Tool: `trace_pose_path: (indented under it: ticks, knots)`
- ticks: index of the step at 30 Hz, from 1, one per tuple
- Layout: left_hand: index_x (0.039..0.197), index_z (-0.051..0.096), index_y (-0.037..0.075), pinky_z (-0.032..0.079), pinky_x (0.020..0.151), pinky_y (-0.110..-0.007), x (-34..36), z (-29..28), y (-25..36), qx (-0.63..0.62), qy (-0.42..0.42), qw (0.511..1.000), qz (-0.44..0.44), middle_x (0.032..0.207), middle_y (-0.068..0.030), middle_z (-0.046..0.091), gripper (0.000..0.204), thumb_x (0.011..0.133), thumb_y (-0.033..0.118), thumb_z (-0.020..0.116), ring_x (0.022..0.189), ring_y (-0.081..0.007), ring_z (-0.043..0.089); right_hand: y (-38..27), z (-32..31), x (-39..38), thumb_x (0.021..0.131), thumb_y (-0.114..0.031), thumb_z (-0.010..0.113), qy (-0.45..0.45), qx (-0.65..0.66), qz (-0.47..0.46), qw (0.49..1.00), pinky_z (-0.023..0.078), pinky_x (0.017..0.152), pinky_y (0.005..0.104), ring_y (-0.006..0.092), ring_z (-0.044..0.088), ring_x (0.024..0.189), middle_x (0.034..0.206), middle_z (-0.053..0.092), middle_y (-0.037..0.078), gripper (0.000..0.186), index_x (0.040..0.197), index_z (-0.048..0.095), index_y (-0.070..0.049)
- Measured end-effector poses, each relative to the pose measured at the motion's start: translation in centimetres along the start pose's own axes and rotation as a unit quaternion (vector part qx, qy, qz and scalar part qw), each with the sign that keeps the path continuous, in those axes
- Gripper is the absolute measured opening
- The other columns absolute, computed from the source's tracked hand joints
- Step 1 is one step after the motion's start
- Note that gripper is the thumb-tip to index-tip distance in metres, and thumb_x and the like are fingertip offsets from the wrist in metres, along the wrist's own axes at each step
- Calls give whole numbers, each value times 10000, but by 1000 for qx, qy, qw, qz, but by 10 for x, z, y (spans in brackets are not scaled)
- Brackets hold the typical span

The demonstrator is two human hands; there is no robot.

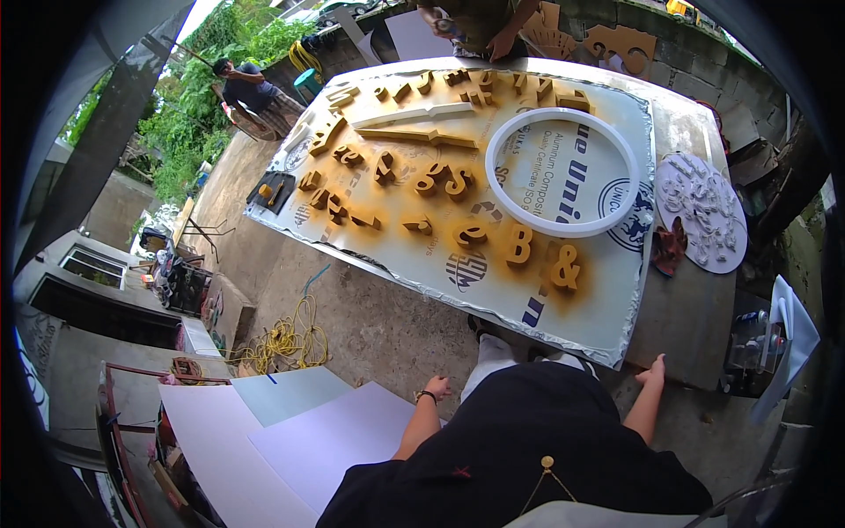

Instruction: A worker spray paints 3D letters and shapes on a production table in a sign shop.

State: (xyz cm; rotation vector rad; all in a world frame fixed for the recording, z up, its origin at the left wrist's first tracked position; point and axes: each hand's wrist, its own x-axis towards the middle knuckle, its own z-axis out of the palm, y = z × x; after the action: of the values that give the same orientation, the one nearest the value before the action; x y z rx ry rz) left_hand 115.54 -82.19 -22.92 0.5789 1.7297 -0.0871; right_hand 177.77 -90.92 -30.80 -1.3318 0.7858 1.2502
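Observation:
My left hand (437,387) hangs beside my left leg, fingers loosely apart and holding nothing. On the other side, my right hand (652,371) is held out low near the table's front right corner, fingers stretched, also holding nothing. In front of me a printed panel (598,326) covers much of the table. Gold-sprayed letters stand on it in rows, among them a letter B (518,247) and an ampersand (564,267) close to me. A large white ring (494,172) lies at the panel's right. Two long pointed strips, one white (422,114) and one gold (414,135), lie farther back.
A white oval board (738,233) bears small white pieces, beside a dark red cloth-like item (671,246). A person (484,26) stands behind the table; another (249,92) is far left. Yellow cord (290,339) lies on the floor. Pale sheets (326,449) stand at my left.

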Motion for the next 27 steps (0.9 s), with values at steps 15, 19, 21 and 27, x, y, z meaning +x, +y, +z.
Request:
trace_pose_path:
  ticks: [15,19,21,27]
  knots:
    - [1113,356,128,369,719,-401,-1,2,1,18,-6,1000,-12,1007,-64,488,352,804,293,385,824,-177,522,0,9,-21,659,-664,342,10,7,9,1000,9,949,456,289,74,1211,1315,62,149,914,1256,21,-51]
    - [1136,342,121,361,752,-411,-9,3,9,9,-8,1000,4,1042,-79,477,376,807,298,380,855,-197,517,0,7,-20,688,-642,322,-31,1,4,1000,4,943,471,296,81,1209,1313,76,148,869,1256,35,-50]
    - [1152,328,108,357,770,-417,-14,4,14,-2,-9,1000,-7,1066,-90,466,399,806,300,385,887,-217,510,-1,6,-17,688,-638,330,-6,6,-5,1000,12,937,487,303,78,1207,1314,82,142,862,1257,45,-57]
    - [1137,350,96,366,761,-394,-24,1,25,7,-12,1000,2,1047,-84,470,412,791,306,433,904,-212,498,0,3,-9,681,-638,348,14,-2,-16,1000,34,931,502,318,64,1205,1317,78,131,867,1258,47,-64]
